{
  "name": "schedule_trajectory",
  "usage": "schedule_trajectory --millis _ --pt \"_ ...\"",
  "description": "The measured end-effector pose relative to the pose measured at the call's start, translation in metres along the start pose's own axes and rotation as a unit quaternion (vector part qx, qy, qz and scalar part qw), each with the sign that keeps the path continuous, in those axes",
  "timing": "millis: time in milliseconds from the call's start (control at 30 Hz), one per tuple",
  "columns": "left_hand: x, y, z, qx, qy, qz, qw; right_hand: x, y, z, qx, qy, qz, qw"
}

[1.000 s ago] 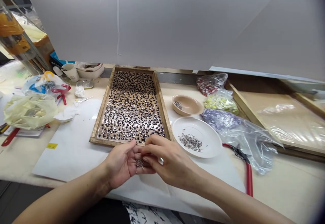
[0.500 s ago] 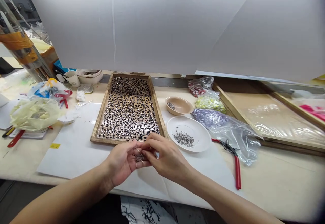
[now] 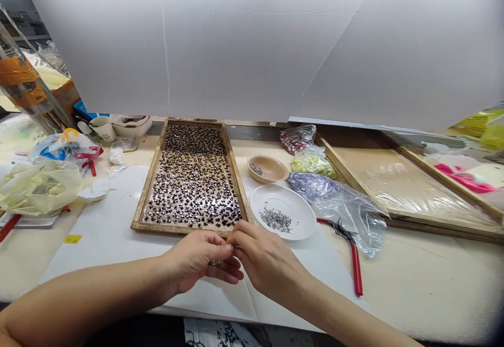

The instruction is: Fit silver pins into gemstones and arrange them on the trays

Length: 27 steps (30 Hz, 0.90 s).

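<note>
My left hand [image 3: 197, 261] cups pins [image 3: 215, 263]; it and my right hand [image 3: 265, 256] pinch closed, on what I can't tell. Tilting that palm could spill pins.

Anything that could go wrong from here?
1. The loose pins in the cupped left hand could spill onto the paper.
2. The right hand is right by the tray; a knock might shift the black pieces.
3. It is also near the shallow plate; a bump could scatter the pile there.
</note>
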State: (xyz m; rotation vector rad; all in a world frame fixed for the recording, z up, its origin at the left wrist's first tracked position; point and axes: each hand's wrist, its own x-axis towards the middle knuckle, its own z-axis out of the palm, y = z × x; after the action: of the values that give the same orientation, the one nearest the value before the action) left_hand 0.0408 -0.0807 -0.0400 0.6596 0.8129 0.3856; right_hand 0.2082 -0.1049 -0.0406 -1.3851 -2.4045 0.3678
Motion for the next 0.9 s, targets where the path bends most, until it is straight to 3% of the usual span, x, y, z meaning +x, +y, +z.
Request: schedule_trajectory --millis 133,367,733,900 --pt "0.006 0.007 -0.003 0.014 0.008 0.01 1.0 0.005 0.003 -0.002 -0.007 0.028 -0.014 1.0" --pt "0.01 0.024 -0.007 0.006 0.006 0.019 1.0 0.02 0.011 -0.004 0.14 0.089 0.018 0.986" --pt "0.011 0.024 -0.013 -0.018 -0.008 0.03 0.999 0.033 0.008 -0.008 0.218 0.079 0.029 0.972" --pt "0.008 0.02 -0.01 -0.048 -0.01 0.018 0.999 0.041 0.022 -0.011 0.204 0.09 0.052 0.974"
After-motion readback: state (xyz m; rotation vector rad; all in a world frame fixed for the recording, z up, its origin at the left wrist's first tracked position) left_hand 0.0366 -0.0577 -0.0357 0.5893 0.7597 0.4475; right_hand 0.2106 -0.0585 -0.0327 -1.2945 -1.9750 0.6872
